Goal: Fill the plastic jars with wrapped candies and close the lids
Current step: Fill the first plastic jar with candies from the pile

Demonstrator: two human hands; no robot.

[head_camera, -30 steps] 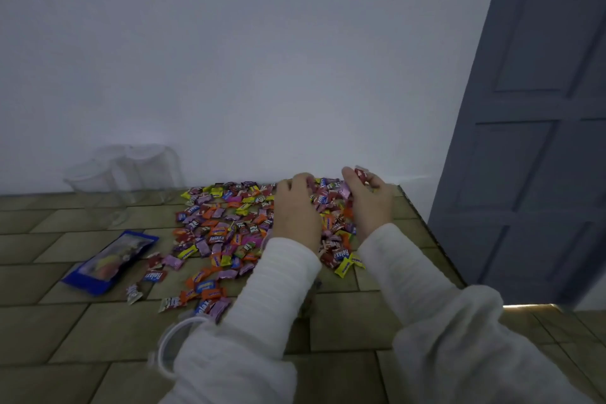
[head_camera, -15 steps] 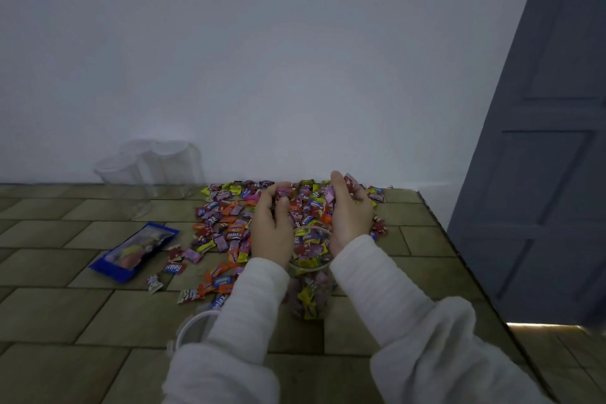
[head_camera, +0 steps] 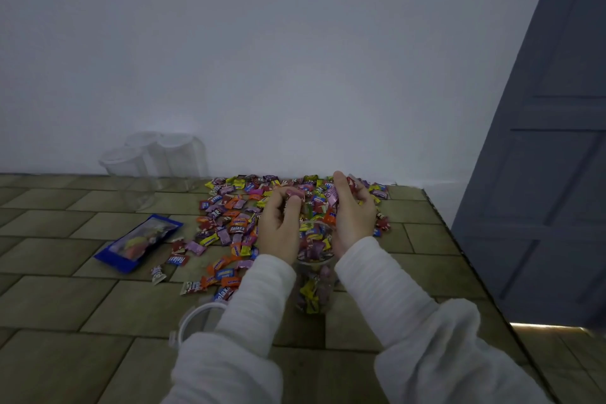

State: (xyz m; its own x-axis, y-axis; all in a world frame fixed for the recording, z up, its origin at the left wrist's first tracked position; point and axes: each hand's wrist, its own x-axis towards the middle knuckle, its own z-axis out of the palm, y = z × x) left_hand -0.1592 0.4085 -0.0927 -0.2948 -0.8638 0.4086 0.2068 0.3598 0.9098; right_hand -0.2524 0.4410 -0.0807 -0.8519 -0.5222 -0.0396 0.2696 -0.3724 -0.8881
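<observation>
Both hands, left hand & right hand, grip candies over the near-full jar; lid off, three empty jars left (pile still big).

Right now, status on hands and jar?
Left hand and right hand both gripping candies above the jar. Jar open, partly filled. Lid lies beside the left sleeve. Nothing blocking.
</observation>
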